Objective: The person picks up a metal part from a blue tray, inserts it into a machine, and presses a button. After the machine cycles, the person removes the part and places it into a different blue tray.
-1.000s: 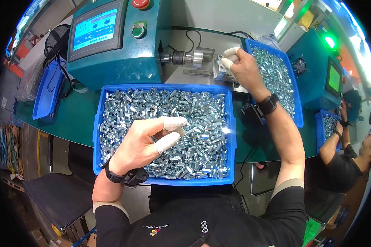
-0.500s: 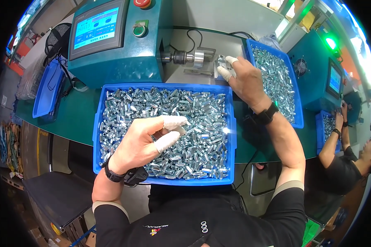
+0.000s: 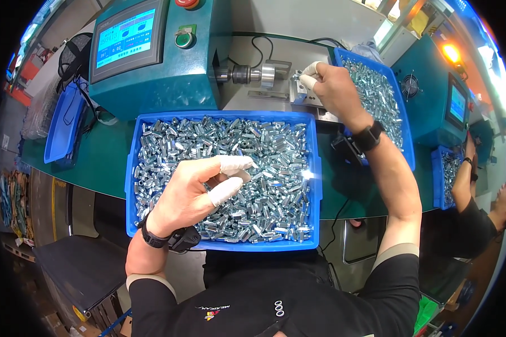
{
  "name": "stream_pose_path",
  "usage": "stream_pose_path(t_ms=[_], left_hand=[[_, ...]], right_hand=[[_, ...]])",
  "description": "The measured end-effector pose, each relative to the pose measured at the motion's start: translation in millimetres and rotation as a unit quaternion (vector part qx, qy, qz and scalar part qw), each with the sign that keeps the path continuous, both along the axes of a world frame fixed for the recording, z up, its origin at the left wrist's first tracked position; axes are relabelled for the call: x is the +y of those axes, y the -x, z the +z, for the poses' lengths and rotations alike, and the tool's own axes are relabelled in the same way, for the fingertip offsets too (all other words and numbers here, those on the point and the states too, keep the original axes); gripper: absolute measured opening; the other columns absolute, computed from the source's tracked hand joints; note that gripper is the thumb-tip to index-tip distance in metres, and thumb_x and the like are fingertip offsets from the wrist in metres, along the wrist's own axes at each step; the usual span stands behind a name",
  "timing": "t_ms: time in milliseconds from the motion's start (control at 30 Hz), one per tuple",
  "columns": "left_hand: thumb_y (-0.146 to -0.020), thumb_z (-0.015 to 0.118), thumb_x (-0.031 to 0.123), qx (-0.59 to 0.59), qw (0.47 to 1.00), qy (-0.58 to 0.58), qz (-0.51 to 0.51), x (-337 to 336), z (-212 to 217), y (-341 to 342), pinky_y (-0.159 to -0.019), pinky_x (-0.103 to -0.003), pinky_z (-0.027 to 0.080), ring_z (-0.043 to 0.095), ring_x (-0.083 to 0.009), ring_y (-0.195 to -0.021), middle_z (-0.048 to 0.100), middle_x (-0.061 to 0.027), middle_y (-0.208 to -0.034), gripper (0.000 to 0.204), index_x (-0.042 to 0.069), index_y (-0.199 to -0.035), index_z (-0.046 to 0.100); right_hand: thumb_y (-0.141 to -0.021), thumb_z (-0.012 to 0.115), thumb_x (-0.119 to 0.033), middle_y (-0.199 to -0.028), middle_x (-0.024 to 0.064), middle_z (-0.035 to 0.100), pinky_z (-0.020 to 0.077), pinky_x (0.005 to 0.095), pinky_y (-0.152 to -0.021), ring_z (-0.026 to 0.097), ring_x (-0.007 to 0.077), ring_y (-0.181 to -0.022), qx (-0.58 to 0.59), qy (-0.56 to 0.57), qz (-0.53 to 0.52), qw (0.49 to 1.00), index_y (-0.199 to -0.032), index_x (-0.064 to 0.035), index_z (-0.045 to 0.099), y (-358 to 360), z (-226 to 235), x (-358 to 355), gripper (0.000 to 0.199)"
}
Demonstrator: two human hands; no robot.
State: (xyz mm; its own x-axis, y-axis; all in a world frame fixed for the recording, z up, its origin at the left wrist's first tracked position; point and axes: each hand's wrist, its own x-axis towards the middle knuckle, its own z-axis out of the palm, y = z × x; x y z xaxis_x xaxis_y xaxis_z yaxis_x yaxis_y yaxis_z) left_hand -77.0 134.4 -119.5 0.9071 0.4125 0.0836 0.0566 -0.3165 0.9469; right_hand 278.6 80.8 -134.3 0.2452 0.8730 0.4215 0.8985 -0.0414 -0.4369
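My left hand is above a blue tray heaped with small shiny metal threaded sleeves. White finger cots cover its thumb and forefinger, and its fingers curl in a loose pinch. Whatever they hold, if anything, is too small to make out. Over at the metal fixture, my right hand has its covered thumb and forefinger pinched together at the fixture's top. What lies between those fingertips is hidden. The fixture faces the round metal chuck of a green machine.
A second blue tray of metal parts stands right of the fixture. The machine carries a screen, a green button and a red knob. At far right a co-worker sits beside another green machine.
My right hand has shifted slightly, and its thumb and forefinger have come together at the fixture. The left hand stays nearly still. The right machine's lamp has turned from green to orange.
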Motion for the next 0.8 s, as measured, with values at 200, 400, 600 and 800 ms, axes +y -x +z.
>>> stream_pose_path(t_ms=[200,400,600,800], left_hand=[[-0.098,0.066,0.007,-0.003,1.0,-0.002,-0.001,0,1,2,-0.077,-0.029,0.061,0.075,-0.0162,-0.085,0.078,-0.0127,-0.106,0.034,0.0,-0.131,0.067],[-0.098,0.066,0.005,-0.011,1.0,-0.002,-0.004,1,1,2,-0.076,-0.029,0.06,0.075,-0.016,-0.084,0.078,-0.0124,-0.105,0.033,0.0,-0.131,0.068],[-0.098,0.067,0.004,-0.001,1.0,0.009,0.0,-1,3,1,-0.077,-0.026,0.057,0.071,-0.0096,-0.084,0.078,-0.0091,-0.103,0.033,0.001,-0.131,0.068],[-0.098,0.068,0.003,-0.01,1.0,0.016,0.007,-1,3,1,-0.078,-0.026,0.057,0.071,-0.0097,-0.085,0.077,-0.0086,-0.102,0.032,0.001,-0.13,0.068]], right_hand=[[-0.093,0.075,-0.018,-0.081,0.0104,0.073,0.0515,0.0295,-0.067,0.065,0.0134,-0.07,0.157,0.025,0.018,0.987,-0.1,0.0025,0.073,-2,4,4,0.022],[-0.09,0.075,-0.015,-0.08,0.0101,0.072,0.0508,0.0295,-0.067,0.064,0.0144,-0.07,0.107,0.034,0.031,0.993,-0.099,0.0021,0.074,1,11,6,0.02],[-0.089,0.072,-0.013,-0.082,0.0143,0.07,0.0516,0.0348,-0.068,0.065,0.0251,-0.07,-0.038,0.006,0.063,0.997,-0.097,0.0006,0.074,-9,8,10,0.016],[-0.092,0.069,-0.016,-0.085,0.019,0.066,0.0515,0.0416,-0.071,0.063,0.0374,-0.077,-0.072,0.037,0.071,0.994,-0.098,0.0008,0.074,-7,16,9,0.018]])
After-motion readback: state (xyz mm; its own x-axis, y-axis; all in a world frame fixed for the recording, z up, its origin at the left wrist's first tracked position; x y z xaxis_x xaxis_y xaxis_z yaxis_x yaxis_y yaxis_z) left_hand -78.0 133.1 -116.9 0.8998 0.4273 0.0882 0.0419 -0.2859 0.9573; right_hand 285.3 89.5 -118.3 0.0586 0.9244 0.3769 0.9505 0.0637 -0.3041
